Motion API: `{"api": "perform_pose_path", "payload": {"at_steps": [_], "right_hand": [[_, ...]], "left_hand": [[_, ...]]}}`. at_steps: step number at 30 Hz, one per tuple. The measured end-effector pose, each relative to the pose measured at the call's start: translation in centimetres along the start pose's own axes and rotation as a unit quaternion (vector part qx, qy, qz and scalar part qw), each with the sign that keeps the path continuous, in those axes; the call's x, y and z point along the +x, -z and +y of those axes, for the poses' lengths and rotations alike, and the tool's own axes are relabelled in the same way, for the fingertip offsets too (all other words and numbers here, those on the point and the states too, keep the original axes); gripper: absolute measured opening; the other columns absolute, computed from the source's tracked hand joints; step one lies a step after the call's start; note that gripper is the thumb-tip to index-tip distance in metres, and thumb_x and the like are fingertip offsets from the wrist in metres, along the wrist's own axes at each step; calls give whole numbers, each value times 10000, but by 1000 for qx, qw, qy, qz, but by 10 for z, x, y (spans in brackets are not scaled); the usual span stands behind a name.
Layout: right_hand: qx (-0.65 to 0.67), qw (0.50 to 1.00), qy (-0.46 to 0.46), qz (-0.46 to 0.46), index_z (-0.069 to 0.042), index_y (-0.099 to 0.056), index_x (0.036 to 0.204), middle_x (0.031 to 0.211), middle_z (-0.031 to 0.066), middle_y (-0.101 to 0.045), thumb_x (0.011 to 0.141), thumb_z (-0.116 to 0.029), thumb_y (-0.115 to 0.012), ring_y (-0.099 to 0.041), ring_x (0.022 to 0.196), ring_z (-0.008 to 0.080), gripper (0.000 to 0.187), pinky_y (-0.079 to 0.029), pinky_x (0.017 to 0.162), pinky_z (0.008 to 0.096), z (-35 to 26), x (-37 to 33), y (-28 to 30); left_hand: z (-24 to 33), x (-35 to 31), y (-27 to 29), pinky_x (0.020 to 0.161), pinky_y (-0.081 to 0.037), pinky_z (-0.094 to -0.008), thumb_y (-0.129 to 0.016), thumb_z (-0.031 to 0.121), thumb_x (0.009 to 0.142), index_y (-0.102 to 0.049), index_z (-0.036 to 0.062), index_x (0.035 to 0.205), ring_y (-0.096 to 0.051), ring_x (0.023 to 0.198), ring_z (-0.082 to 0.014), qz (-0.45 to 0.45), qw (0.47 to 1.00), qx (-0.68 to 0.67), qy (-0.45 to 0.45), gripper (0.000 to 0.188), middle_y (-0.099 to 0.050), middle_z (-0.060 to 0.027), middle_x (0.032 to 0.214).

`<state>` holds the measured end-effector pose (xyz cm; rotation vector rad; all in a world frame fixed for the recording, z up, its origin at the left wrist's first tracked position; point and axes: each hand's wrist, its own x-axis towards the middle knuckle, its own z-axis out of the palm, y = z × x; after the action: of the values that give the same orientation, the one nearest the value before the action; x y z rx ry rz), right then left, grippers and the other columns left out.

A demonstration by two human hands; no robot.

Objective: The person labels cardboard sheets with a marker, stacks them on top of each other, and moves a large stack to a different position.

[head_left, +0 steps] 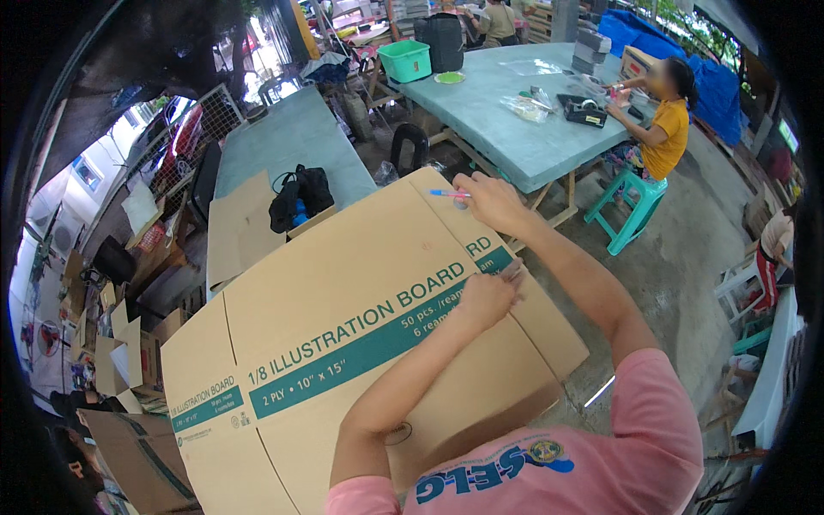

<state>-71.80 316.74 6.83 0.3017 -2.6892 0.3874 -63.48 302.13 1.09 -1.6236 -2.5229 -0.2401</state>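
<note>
Brown carton [343, 249], seemingly steadied by the left hand [486, 301], fingers curled, hold unclear; right hand [495, 204] pinches a blue pen-like tool [443, 193].

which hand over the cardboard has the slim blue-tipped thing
The right hand, farther up the cardboard, holds the slim blue-tipped thing; the left hand, lower down, does not.

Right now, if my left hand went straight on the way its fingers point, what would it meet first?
Probably your right forearm, which crosses the picture just ahead of the left hand at the cardboard box. Depth is unclear, so the hand could instead pass below it.
</note>
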Motion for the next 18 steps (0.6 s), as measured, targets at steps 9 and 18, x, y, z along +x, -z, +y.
{"api": "perform_pose_path", "payload": {"at_steps": [9, 18], "right_hand": [[-15, 997, -26, -78, -146, -514, 1066, 924, 158, -586, 905, -254, -516, -629, 846, 378, 194, -501, 695, 510, 9, -5, -58], [47, 997, -52, -44, -141, -505, 1083, 924, 167, -602, 887, -217, -541, -620, 856, 400, 214, -488, 701, 518, 47, -4, -14]], "left_hand": [[-13, 41, -2, 615, -519, -391, -631, 465, 796, -701, 74, 871, -686, 736, -261, -70, 997, -27, 8, 404, -685, -125, 835], [-20, 33, -2, 705, -538, -397, -643, 448, 784, -554, 155, 1280, -674, 927, -239, -85, 996, -34, -2, 583, -560, 12, 1307]]}}
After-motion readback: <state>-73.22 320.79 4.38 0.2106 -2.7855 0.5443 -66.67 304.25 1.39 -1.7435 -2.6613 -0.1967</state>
